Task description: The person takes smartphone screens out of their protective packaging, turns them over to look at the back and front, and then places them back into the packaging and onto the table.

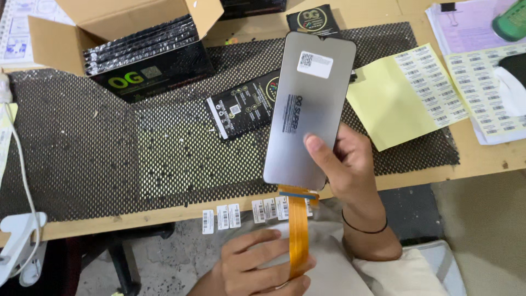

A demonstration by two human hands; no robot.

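My right hand (350, 170) holds a grey phone screen panel (309, 109) upright over the table, thumb pressed on its lower face. A small white sticker sits near the panel's top. An orange flex ribbon (298, 230) hangs from the panel's bottom edge. My left hand (257, 266), low in the view, pinches the ribbon's lower end between thumb and fingers. A black flat package (244, 104) lies on the mesh mat behind the panel.
A black mesh mat (109, 148) covers the wooden table. An open cardboard box (126, 44) of black packages stands at the back left. Yellow and white barcode label sheets (433, 87) lie at the right. Small barcode stickers (230, 215) line the table's front edge. A white cable runs along the left.
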